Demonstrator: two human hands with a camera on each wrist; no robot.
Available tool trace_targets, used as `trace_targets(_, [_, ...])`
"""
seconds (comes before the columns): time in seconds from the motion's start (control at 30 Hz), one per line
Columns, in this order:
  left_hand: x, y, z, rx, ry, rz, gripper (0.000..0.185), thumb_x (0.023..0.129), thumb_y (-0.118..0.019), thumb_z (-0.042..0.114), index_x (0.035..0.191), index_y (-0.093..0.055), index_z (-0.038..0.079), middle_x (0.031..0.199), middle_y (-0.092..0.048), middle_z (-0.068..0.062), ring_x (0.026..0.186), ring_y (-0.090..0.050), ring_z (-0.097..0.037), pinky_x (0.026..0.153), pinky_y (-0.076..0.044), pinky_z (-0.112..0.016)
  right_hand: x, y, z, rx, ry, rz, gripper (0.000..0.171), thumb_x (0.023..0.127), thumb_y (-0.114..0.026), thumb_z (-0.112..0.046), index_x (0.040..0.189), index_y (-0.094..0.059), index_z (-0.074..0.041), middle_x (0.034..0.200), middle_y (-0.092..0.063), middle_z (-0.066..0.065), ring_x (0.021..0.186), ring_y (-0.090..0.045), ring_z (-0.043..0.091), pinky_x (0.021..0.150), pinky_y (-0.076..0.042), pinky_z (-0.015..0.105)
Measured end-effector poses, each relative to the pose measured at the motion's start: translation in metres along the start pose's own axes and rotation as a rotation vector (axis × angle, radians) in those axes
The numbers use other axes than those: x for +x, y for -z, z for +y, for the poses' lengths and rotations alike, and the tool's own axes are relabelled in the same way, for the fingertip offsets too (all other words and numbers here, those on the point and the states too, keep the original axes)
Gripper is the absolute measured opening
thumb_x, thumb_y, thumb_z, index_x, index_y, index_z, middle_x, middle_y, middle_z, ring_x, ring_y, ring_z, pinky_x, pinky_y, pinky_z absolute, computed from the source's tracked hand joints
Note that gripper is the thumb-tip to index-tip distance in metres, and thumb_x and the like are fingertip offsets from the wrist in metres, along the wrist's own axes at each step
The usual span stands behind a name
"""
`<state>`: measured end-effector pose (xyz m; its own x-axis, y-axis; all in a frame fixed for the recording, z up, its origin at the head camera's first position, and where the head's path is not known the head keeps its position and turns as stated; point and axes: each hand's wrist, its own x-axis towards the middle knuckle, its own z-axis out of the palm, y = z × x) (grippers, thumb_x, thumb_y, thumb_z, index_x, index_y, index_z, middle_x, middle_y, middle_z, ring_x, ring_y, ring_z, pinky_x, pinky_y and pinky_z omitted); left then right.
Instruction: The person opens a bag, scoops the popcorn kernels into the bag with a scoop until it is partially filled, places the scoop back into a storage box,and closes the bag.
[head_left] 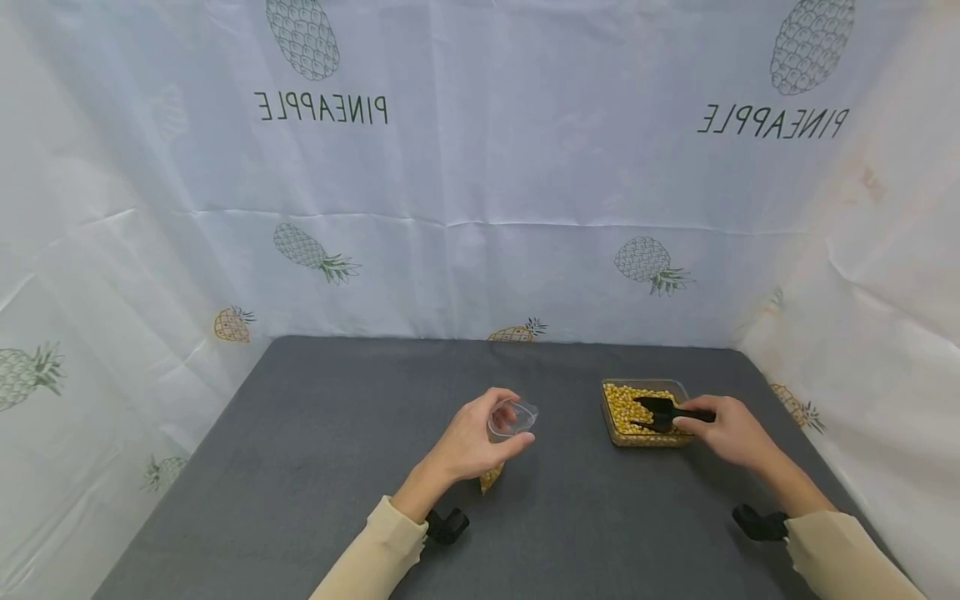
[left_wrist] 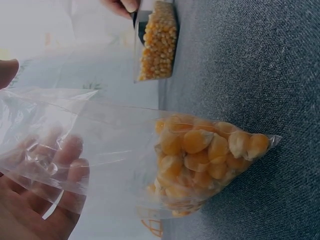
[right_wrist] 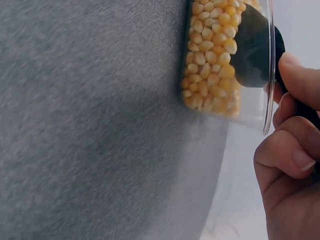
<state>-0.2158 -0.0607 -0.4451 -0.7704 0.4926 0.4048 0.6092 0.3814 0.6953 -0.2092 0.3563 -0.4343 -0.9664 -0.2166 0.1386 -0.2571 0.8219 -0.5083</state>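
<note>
My left hand holds a clear, cone-shaped plastic bag round its open mouth, thumb on one side and fingers on the other. Corn kernels fill the pointed lower end of this bag, which hangs close over the table. To the right, my right hand grips the handle of a black scoop. Its blade is down among the kernels in a clear rectangular container. In the right wrist view the scoop's blade shows through the container's wall, partly sunk in the corn.
A dark grey cloth covers the table. Behind it and at both sides hangs a white curtain printed with pineapples. Each wrist wears a black strap mount.
</note>
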Motion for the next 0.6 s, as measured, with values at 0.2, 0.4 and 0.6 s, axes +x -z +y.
trace_targets(0.2, [0.0, 0.0, 0.0, -0.001, 0.003, -0.001, 0.051, 0.095, -0.073, 0.036, 0.134, -0.056, 0.007, 0.103, -0.064, -0.007, 0.086, -0.058, -0.012, 0.075, -0.051, -0.03, -0.009, 0.003, 0.006, 0.02, -0.019, 0.016, 0.036, 0.1, -0.068, -0.023, 0.12, -0.07, 0.006, 0.12, -0.066, 0.029, 0.11, -0.06, 0.051, 0.078, -0.053, 0.058])
trace_targets(0.4, [0.001, 0.0, 0.0, -0.002, 0.003, 0.001, 0.051, 0.095, -0.073, 0.036, 0.134, -0.057, 0.007, 0.103, -0.065, -0.009, 0.087, -0.058, -0.013, 0.074, -0.051, -0.03, -0.015, 0.006, 0.01, 0.032, -0.041, 0.032, 0.037, 0.1, -0.067, -0.025, 0.121, -0.07, 0.005, 0.122, -0.065, 0.03, 0.111, -0.058, 0.052, 0.079, -0.052, 0.059])
trace_targets(0.6, [0.0, 0.0, 0.0, 0.002, 0.006, -0.003, 0.051, 0.094, -0.073, 0.035, 0.134, -0.057, 0.007, 0.103, -0.064, -0.007, 0.087, -0.058, -0.012, 0.075, -0.051, -0.03, -0.021, 0.008, 0.015, 0.056, -0.102, 0.039, 0.042, 0.101, -0.067, -0.03, 0.123, -0.068, 0.006, 0.124, -0.063, 0.031, 0.113, -0.057, 0.053, 0.079, -0.052, 0.059])
